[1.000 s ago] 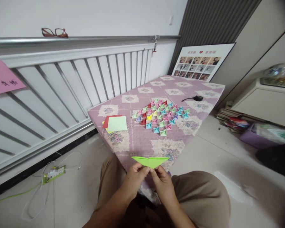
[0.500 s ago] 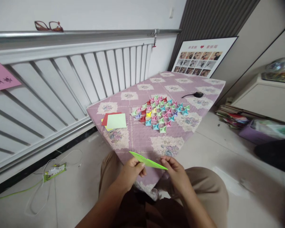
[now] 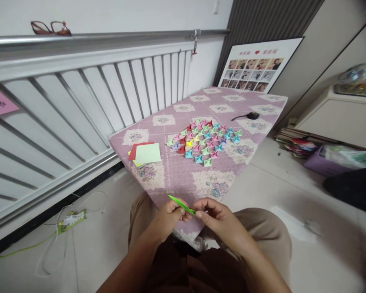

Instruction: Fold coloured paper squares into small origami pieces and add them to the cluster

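Observation:
A folded piece of bright green paper [image 3: 181, 204] is held between my two hands, just above the near corner of the table. My left hand [image 3: 168, 217] pinches its middle between thumb and fingers. At its right end, my right hand [image 3: 212, 213] grips the paper with thumb and forefinger. Beyond my hands, several small folded paper pieces [image 3: 205, 140] in many colours stand in rows on the cloth. Left of them lies a stack of paper sheets [image 3: 148, 153], pale green on top, with red and yellow edges showing beneath.
A purple flowered tablecloth [image 3: 183, 175] covers the table. A black object with a short cord [image 3: 252, 115] lies toward its far right. White radiator bars [image 3: 110, 89] run along the left, with eyeglasses [image 3: 50, 28] on the pipe above. A power strip [image 3: 72, 220] sits on the floor.
The green paper now looks shorter, its right part folded in or turned. My right hand has moved left, closer to my left hand. The whole view has shifted slightly.

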`<state>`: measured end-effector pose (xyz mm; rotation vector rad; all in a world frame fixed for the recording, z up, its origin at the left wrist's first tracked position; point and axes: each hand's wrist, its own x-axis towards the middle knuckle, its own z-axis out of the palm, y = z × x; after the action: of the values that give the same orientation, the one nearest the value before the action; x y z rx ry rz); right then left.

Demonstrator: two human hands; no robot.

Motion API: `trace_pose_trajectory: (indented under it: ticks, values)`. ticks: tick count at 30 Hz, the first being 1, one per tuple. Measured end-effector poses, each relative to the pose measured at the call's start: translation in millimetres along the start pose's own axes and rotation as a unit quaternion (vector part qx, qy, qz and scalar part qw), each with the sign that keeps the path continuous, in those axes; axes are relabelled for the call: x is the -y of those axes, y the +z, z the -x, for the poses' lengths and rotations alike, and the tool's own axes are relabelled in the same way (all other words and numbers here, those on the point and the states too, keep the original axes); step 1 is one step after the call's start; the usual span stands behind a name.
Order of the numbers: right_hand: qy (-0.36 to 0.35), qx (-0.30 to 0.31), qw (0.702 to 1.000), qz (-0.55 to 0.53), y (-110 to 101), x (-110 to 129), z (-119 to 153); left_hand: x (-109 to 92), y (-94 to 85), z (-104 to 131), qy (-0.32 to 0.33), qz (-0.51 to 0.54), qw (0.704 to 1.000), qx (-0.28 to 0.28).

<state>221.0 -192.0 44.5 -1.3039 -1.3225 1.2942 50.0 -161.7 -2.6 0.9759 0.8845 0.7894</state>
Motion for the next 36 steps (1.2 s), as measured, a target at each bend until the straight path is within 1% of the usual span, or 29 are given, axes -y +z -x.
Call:
trace_pose_trajectory:
  ticks: [4, 13, 21, 27, 32, 36]
  values:
    - [0.005, 0.017, 1.0, -0.01, 2, -1, 1, 3, -0.2, -1, 0.015, 0.02, 1.0, 0.006]
    - [0.01, 0.041, 0.999, -0.015, 6, 11, 3, 1, -2.4, 1, 0.017, -0.025, 1.0, 0.002]
    - [0.027, 0.06, 0.995, -0.071, 6, 2, -1, -4, -5.1, 2, 0.023, -0.064, 0.997, 0.047]
    - [0.044, 0.056, 0.993, -0.097, 10, 0, 0, -10, -4.1, 5, 0.027, -0.035, 0.997, 0.061]
    - [0.053, 0.051, 0.988, -0.136, 10, -1, 0, -6, -6.4, 6, 0.027, -0.031, 0.997, 0.062]
    - [0.06, 0.041, 0.988, -0.133, 11, -4, 0, -4, -7.8, 6, 0.03, -0.03, 0.997, 0.066]
